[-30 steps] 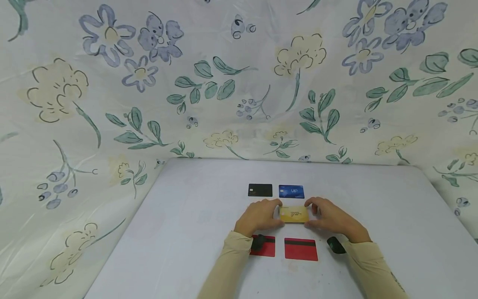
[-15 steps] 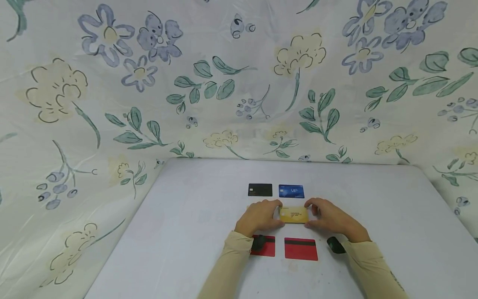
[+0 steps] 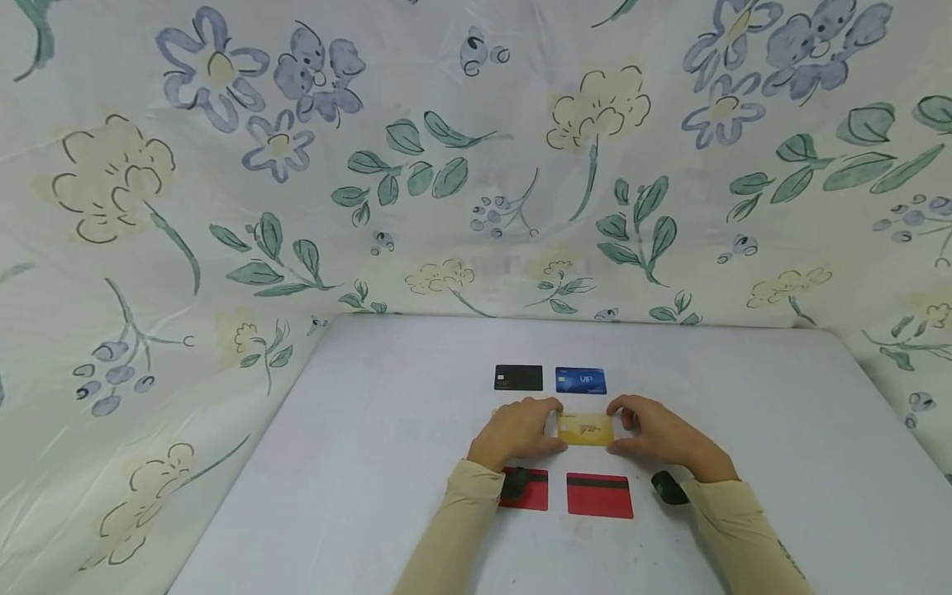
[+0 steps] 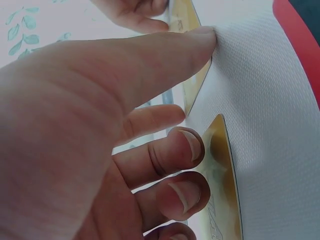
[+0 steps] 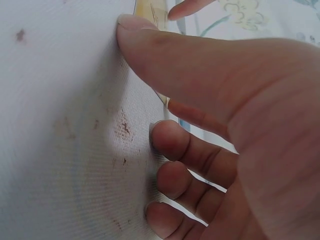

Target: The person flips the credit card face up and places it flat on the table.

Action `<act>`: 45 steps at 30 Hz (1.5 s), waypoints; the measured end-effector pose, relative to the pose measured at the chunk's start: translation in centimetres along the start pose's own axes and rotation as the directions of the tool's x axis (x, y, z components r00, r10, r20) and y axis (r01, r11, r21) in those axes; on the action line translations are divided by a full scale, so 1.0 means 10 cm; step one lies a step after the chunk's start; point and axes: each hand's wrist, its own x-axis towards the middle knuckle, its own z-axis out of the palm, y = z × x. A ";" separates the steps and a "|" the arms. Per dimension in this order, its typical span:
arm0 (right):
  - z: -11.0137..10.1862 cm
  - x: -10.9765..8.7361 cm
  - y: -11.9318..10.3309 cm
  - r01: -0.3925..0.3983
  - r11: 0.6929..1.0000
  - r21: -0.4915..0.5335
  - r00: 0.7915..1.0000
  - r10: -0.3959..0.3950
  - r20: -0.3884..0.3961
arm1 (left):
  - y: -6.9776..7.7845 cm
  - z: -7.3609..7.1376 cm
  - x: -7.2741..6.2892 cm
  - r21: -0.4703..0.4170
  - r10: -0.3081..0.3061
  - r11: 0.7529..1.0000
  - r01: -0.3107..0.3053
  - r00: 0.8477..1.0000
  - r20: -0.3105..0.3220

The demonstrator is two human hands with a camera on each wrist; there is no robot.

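Observation:
A gold bank card (image 3: 585, 429) lies face up on the white table, between both hands in the head view. My left hand (image 3: 516, 430) holds its left side, thumb at the near corner and index finger at the far one. Opposite, my right hand (image 3: 662, 430) holds the right side in the same way. The left wrist view shows a second gold card (image 4: 222, 192) under the left hand's other fingers; in the head view that hand hides nearly all of it. In the right wrist view the thumb tip meets the held card (image 5: 146, 10).
Beyond the hands lie a black card (image 3: 518, 378) and a blue VIP card (image 3: 581, 380) side by side. Nearer are two red cards with dark stripes, the right one (image 3: 599, 497) in full view, the left one (image 3: 537, 494) partly under the left wrist. Floral cloth (image 3: 297, 248) hangs behind the table.
The gold card has shifted very slightly toward the near side and sits flatter on the table. Both hands stay almost where they were.

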 end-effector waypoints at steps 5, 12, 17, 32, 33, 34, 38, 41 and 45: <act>0.01 0.00 0.02 -0.019 1.000 0.017 1.000 0.019 0.002 | 0.01 0.00 -0.01 -0.003 -0.007 1.000 0.007 1.000 0.004; 0.00 -0.02 0.02 -0.016 1.000 0.026 1.000 0.016 -0.001 | 0.02 0.00 -0.02 -0.008 -0.006 1.000 0.006 1.000 0.003; -0.01 -0.02 0.01 0.006 1.000 0.012 1.000 -0.006 -0.004 | 0.01 -0.01 -0.03 0.000 0.012 1.000 -0.012 1.000 -0.005; -0.14 0.01 -0.20 0.043 0.999 -0.033 0.997 -0.045 -0.058 | -0.16 -0.22 -0.05 -0.178 0.080 0.980 -0.092 0.994 -0.071; -0.14 0.00 -0.23 0.043 0.998 -0.037 0.997 -0.045 -0.061 | -0.17 -0.23 -0.07 -0.191 0.086 0.977 -0.098 0.994 -0.074; -0.14 -0.01 -0.25 0.041 0.998 -0.040 0.997 -0.043 -0.063 | -0.19 -0.23 -0.09 -0.204 0.088 0.974 -0.101 0.993 -0.075; -0.11 -0.06 -0.34 0.035 0.998 -0.047 0.997 -0.039 -0.070 | -0.23 -0.26 -0.22 -0.241 0.077 0.966 -0.092 0.995 -0.070; -0.10 -0.10 -0.39 0.043 0.997 -0.059 0.995 -0.048 -0.083 | -0.26 -0.29 -0.33 -0.244 0.080 0.965 -0.098 0.993 -0.084; -0.08 -0.15 -0.46 0.067 0.994 -0.081 0.991 -0.076 -0.108 | -0.33 -0.32 -0.48 -0.245 0.106 0.961 -0.129 0.989 -0.105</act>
